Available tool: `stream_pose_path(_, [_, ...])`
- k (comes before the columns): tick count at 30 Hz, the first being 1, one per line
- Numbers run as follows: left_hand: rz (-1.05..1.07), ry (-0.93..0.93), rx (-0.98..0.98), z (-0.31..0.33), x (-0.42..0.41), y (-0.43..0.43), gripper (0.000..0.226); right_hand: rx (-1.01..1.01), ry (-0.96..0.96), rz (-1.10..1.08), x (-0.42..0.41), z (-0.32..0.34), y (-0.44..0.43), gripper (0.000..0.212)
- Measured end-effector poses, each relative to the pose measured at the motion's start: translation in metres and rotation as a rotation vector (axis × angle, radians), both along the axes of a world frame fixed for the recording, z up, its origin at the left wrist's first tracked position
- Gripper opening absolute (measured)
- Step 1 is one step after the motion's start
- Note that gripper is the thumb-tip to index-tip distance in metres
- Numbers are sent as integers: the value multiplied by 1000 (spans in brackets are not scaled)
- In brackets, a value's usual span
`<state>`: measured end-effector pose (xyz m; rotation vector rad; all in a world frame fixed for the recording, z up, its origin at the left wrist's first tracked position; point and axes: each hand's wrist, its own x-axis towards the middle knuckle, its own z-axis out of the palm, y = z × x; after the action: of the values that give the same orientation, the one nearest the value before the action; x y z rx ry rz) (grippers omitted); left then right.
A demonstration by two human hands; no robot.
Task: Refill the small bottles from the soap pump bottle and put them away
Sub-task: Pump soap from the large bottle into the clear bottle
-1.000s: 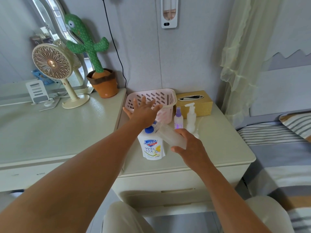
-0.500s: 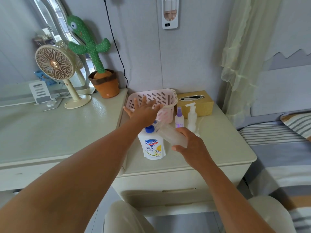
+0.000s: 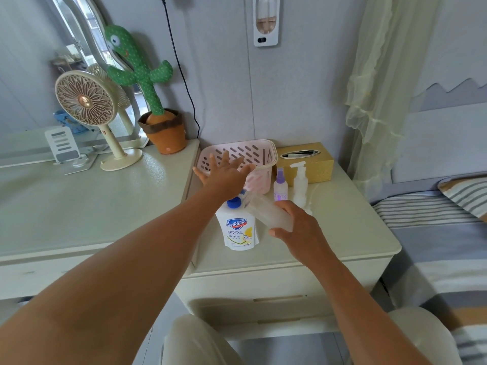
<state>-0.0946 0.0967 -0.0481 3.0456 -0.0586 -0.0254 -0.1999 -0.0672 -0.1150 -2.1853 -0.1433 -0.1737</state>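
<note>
Nightstand (image 3: 342, 233) w/ soap bottle (image 3: 238, 230), pink basket (image 3: 263, 154), tissue box (image 3: 316, 167), spray btl (image 3: 280, 187), small pump btl (image 3: 300, 185).

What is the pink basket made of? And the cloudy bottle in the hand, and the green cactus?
The pink basket looks like hard, smooth plastic: its walls have neat moulded slots. The cloudy bottle, gripped by the right hand, seems frosted, see-through plastic, though glass cannot be ruled out. The green cactus looks like soft plush fabric with light dots, probably a toy.
</note>
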Motion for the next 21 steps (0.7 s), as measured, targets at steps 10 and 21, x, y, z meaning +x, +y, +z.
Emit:
stream_pose_path(10, [-60, 11, 54, -8, -4, 1, 46, 11, 26, 2, 0, -5, 2, 51])
stream_pose_path(21, [26, 1, -35, 1, 1, -1, 49, 29, 1, 5, -2, -1, 1, 51])
